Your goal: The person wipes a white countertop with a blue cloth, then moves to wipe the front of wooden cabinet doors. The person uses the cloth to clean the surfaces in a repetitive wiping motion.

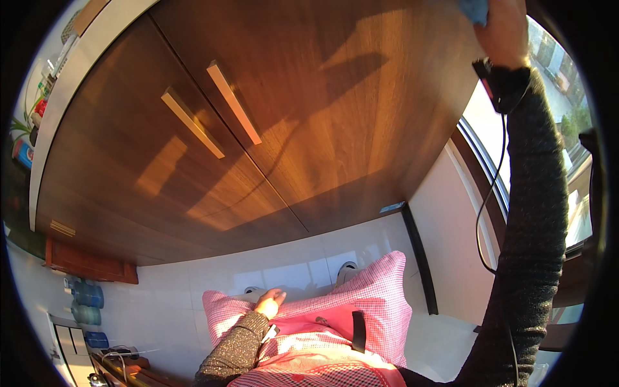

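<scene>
My right hand is raised to the far upper right, with a blue cloth gripped at the cabinet's surface. The picture's rim cuts off part of the cloth and fingers. Before me stands a tall brown wood-grain cabinet door, beside a second door. Each door carries a long bar handle, one at the right and one at the left. My left hand hangs low in front of my pink checked apron; nothing shows in its loosely bent fingers.
A window lies right of the cabinet, above a pale wall panel. A thin black cable hangs by my right sleeve. Several blue water jugs and a reddish wooden piece stand at left on the glossy tile floor.
</scene>
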`<state>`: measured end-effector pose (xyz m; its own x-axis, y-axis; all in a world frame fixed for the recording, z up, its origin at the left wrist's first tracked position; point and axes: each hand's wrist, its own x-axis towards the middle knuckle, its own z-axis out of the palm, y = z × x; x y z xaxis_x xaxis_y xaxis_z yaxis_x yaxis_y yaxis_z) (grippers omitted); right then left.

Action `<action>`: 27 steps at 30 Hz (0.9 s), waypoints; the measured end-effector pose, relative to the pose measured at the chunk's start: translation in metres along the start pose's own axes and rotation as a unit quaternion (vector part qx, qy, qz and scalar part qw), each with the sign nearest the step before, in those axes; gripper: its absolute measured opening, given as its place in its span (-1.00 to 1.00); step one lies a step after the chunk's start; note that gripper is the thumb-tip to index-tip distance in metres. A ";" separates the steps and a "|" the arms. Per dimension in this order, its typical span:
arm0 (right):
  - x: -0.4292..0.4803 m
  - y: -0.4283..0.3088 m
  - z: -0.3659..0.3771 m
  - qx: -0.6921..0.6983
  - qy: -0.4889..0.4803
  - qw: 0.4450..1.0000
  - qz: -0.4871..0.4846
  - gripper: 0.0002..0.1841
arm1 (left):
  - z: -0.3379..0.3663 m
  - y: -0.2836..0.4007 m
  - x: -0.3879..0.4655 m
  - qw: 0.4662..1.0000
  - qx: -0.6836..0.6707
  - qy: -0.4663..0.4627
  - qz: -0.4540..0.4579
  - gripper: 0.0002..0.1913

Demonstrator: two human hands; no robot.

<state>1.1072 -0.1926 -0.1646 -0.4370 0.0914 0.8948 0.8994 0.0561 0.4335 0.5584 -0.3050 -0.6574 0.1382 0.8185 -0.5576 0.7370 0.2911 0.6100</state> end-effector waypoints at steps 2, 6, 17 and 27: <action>0.006 -0.003 0.015 -0.085 0.108 0.990 -0.013 -0.87 | 0.002 -0.001 0.000 1.000 -0.008 -0.002 0.001 -0.47; -0.082 -0.046 0.033 -0.055 -0.002 0.992 0.111 -0.66 | 0.005 -0.004 -0.002 1.000 0.017 0.004 0.013 -0.46; -0.294 -0.204 0.004 0.113 -0.450 0.810 0.358 -0.75 | 0.002 0.006 -0.004 0.999 0.032 -0.008 0.036 -0.51; -0.115 0.041 -0.006 -0.057 -0.007 0.987 0.149 -0.46 | 0.011 -0.013 0.005 1.000 0.001 -0.021 0.012 -0.56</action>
<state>1.1945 -0.2067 -0.2489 -0.1515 0.1013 0.9833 0.9832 -0.0869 0.1604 0.5570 -0.3099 -0.6743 0.1838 0.8035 -0.5662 0.7343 0.2706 0.6225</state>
